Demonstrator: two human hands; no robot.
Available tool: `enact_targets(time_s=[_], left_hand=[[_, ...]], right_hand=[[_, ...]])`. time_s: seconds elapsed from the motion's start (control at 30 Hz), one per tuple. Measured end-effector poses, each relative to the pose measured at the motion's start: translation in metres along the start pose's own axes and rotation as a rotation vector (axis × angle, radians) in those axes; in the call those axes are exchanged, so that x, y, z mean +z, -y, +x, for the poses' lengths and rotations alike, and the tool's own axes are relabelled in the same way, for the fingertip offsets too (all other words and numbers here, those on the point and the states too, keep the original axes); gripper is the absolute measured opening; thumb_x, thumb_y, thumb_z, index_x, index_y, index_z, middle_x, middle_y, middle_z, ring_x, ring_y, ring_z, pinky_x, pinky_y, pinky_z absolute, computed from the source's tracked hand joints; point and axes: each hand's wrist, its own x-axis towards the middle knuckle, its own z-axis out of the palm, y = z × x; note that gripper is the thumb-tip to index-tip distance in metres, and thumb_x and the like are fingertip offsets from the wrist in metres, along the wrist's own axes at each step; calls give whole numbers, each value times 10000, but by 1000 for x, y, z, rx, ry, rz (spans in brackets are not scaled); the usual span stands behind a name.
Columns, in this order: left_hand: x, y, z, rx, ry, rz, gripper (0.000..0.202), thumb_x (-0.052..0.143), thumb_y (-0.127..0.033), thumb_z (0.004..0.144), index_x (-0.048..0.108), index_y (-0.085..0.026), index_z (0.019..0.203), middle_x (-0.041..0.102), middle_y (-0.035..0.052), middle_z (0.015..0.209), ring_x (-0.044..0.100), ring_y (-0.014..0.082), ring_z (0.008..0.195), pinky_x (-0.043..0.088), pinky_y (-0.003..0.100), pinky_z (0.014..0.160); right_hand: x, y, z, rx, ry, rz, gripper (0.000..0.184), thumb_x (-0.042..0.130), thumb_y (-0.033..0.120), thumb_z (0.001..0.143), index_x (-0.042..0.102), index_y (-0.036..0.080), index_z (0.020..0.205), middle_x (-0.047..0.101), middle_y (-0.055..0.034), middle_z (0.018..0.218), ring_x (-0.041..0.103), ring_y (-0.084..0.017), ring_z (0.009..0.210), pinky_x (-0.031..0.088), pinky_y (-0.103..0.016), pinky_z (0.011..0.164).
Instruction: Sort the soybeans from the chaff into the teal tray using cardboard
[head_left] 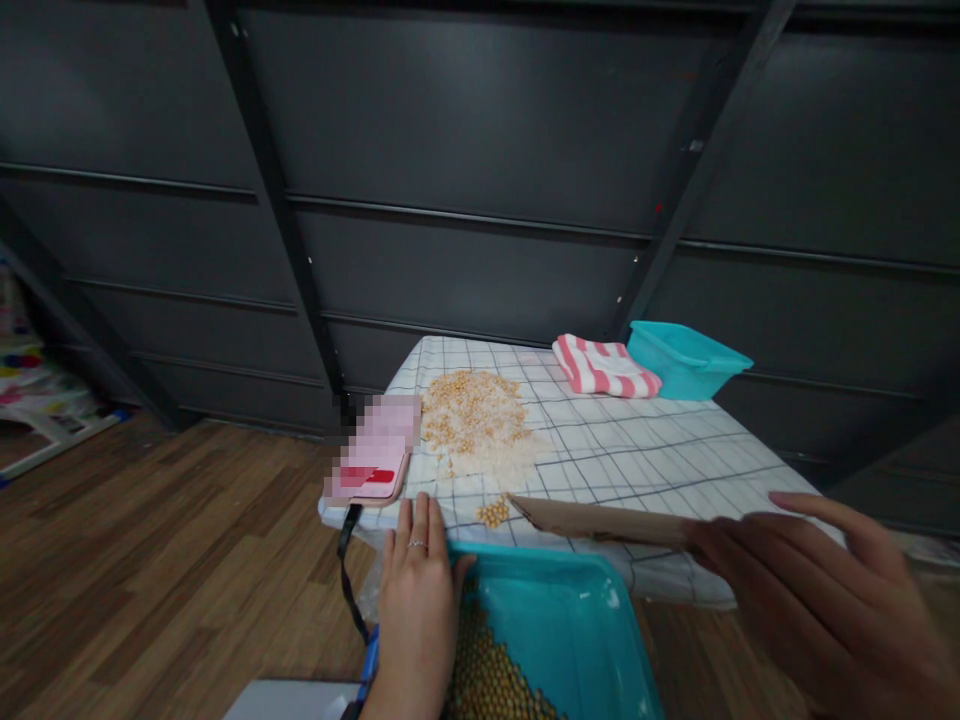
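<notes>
My right hand (832,600) pinches the cardboard strip (607,522), long axis pointing left toward loose beans (493,513) nearer my extended-fingered left hand (420,585).

Single head cam, looks forward and down; both hands (418,600) close up, surface (615,450) beyond, dark wall (465,120) far.

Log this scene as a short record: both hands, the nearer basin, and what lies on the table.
left hand: fingers extended, thumb at the nearer basin's rim
right hand: holds a cardboard strip, its tip by a small bean cluster
nearer basin: teal, at the table's near edge, beans inside
pile: yellow beans mixed with pale grains
table left: phone
table far right: striped towel beside another teal basin
surface: checked cloth
</notes>
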Motion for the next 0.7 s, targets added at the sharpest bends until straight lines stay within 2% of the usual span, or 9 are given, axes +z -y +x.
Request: enact_targets(time_s=[0.13,0.3,0.53,0.7], left_hand=[[-4,1,1,7,34,-25,472,540,-209,756,490,30,1160,553,267,1169,524,358,1075,489,489,817],[-4,1,1,-15,44,-47,468,543,-210,757,492,19,1162,548,261,1179,513,357,1090,480,489,829],[-3,1,0,-35,37,-90,464,520,-209,767,482,-10,1184,530,256,1205,493,363,1110,457,519,845],[-5,2,0,-27,48,-100,435,470,-172,783,483,11,1178,529,270,1196,498,365,1106,464,528,835]], right_hand=[[17,-3,8,-15,-22,51,219,354,39,852,526,152,926,608,-12,709,511,-133,691,377,-375,795],[27,-2,5,-35,-56,76,231,366,30,841,531,157,941,597,-11,741,508,-127,706,382,-380,817],[14,5,9,-17,-42,139,235,357,37,841,541,161,917,612,-2,732,518,-125,703,385,-368,808],[9,7,12,-4,-54,185,226,377,43,835,552,175,890,618,7,719,532,-123,676,378,-374,808]])
